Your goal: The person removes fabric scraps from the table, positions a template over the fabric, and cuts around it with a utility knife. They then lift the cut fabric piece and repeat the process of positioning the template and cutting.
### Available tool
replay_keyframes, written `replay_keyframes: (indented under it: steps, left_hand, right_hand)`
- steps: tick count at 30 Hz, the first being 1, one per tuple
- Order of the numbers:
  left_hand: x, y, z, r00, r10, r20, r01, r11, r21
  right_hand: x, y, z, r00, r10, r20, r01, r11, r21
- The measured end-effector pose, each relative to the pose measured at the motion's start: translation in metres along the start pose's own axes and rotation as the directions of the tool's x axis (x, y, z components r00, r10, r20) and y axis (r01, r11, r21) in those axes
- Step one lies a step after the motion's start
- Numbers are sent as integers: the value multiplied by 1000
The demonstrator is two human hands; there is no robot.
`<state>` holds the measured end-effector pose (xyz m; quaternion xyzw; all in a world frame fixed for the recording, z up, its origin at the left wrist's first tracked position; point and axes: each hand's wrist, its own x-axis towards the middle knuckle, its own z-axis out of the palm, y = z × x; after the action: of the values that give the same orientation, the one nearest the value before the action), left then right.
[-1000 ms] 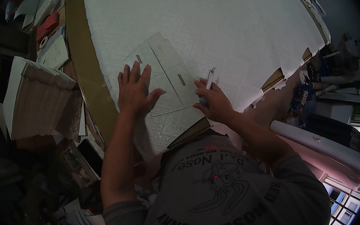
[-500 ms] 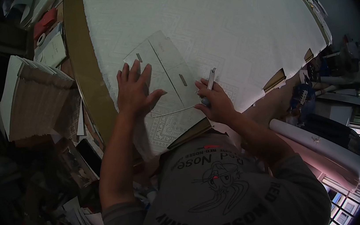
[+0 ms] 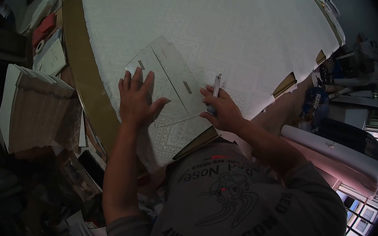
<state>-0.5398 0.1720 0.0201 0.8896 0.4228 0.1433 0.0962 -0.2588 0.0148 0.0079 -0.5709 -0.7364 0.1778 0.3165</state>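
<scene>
"Rightward from my left hand (image 3: 136, 103), spread flat on its edge, lies the clear sheet (image 3: 172, 73), long axis pointing away."

"Your right hand (image 3: 223, 109)?"

"Closed round a knife (image 3: 216, 87), just beside it; my left is nearer."

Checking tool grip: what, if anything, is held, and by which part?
The right hand holds a cutter-like tool by its bluish near end; the left hand rests open, grasping nothing.

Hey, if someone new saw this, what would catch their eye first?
Probably the big pale sheet filling the upper middle, with the left hand spread on a clear panel there. Beside that panel, the right hand holds a cutter. Below, a cartoon bunny stands out on the dark shirt.
</scene>
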Motion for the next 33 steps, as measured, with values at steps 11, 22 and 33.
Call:
replay_keyframes:
  steps: [11,22,33]
  left_hand:
    - [0,1,2,1000,-6,22,6,999,37]
    - [2,2,1,1000,2,27,-3,1000,27]
    - [5,-3,2,999,4,34,-5,1000,24]
  right_hand:
    - [-1,0,0,1000,-5,0,5,1000,-10]
    - [-2,-1,1,999,37,12,-38,999,10]
    - [1,1,-2,999,-33,19,33,998,-48]
